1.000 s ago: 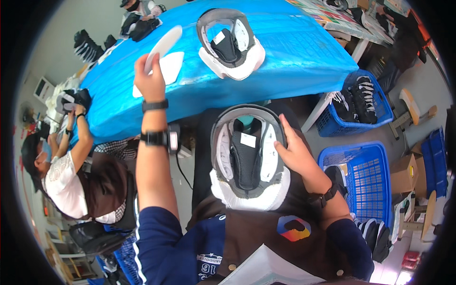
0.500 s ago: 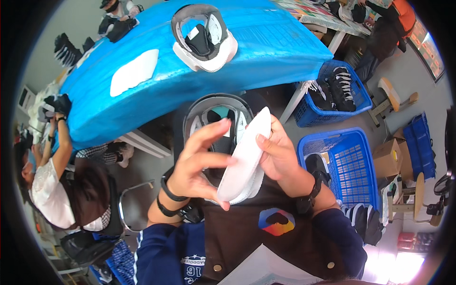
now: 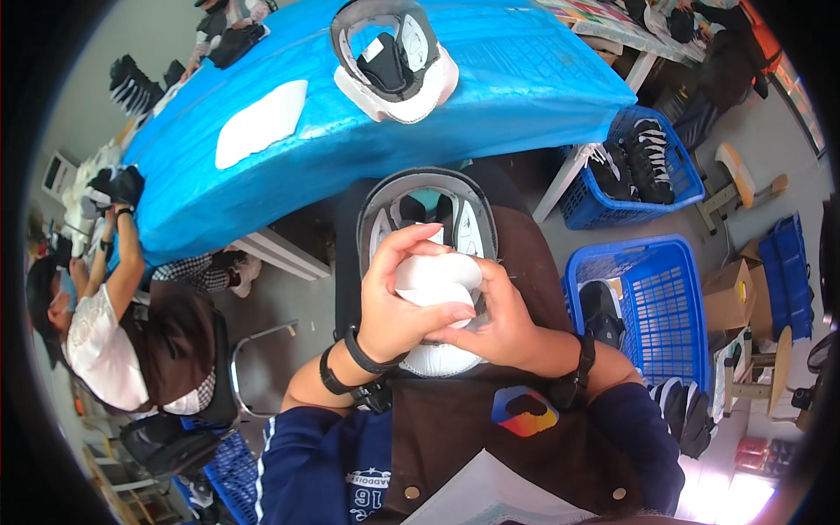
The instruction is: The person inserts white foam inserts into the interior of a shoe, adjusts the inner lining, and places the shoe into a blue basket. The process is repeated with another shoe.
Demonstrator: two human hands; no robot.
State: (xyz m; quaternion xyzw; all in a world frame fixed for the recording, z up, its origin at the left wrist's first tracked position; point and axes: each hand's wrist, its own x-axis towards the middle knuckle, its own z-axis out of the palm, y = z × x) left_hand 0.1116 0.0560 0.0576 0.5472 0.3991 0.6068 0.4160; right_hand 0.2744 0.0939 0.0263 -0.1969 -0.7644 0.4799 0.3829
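Observation:
Both my hands hold a smooth white pad in front of my chest, bent or folded so two rounded surfaces show. My left hand curls over its left side, thumb across the front. My right hand is closed round its right side, and the thumbs nearly meet. Below, on my lap, rests a bowl-shaped grey and white shell with black padding inside, partly hidden by my hands; its exact kind is unclear. A similar grey and white shell stands on the blue-covered table.
A flat white sheet piece lies on the blue table cover. To the right stand a blue basket and another with black shoes. At the left, a seated co-worker handles a black item. Cardboard boxes stand far right.
The white pad, held lengthwise and tilted before, is now bent and lower. My left hand has closed on it, and both hands have come together. The view has shifted slightly.

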